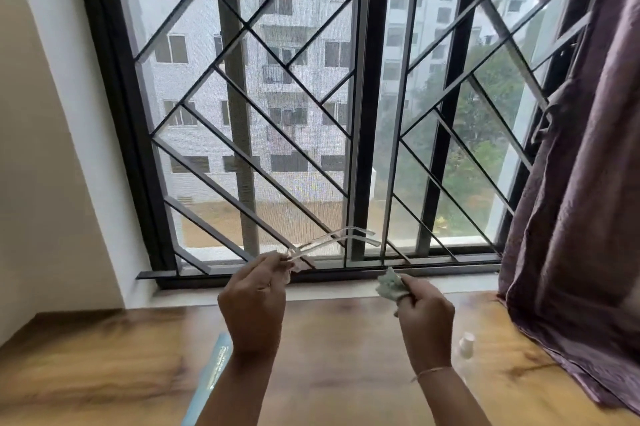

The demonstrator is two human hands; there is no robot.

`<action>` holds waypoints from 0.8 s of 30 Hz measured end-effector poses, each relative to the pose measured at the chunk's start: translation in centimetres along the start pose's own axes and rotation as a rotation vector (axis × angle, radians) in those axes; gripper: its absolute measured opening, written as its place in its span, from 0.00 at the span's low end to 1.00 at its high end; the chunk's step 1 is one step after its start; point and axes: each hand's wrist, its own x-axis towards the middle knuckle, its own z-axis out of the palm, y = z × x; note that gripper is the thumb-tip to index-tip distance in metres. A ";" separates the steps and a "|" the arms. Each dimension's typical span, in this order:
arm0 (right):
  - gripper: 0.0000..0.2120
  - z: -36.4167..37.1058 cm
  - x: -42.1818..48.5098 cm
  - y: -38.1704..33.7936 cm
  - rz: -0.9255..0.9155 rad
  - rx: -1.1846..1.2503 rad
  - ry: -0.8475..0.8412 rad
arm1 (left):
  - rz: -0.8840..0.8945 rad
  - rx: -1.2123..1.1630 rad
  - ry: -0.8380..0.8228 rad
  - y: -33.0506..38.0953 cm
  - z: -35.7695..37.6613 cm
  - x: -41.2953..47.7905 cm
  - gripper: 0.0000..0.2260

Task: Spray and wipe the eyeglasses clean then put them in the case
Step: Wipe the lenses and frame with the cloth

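Observation:
My left hand [254, 301] holds up a pair of clear-framed eyeglasses [332, 238] in front of the window, pinched at the front end with both temples pointing right. My right hand [424, 313] is apart from the glasses, closed around a crumpled pale green cloth [389, 285]. A small white spray bottle [466, 344] stands on the wooden table to the right of my right wrist. A light blue flat item [211, 370], perhaps the case, lies on the table and is partly hidden by my left forearm.
The wooden table [104, 356] runs up to the window sill. A window with a dark metal grille [294, 114] fills the view ahead. A purple curtain [581, 217] hangs at the right and drapes onto the table's right side.

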 end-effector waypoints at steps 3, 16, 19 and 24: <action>0.13 0.5 -0.3 0.8 0.343 0.253 -0.115 | -0.162 -0.081 0.025 0.1 -0.6 0.2 0.05; 0.10 0.4 -0.3 -1.9 0.769 1.097 -0.601 | -0.994 -0.723 0.041 -1.4 -0.6 -0.6 0.10; 0.08 0.5 -0.4 -2.1 0.743 1.032 -0.580 | -1.045 -0.773 0.033 -1.7 -0.5 -0.7 0.06; 0.06 0.1 0.2 -2.1 0.705 0.915 -0.600 | -1.035 -0.807 -0.002 -1.7 -0.6 -0.8 0.11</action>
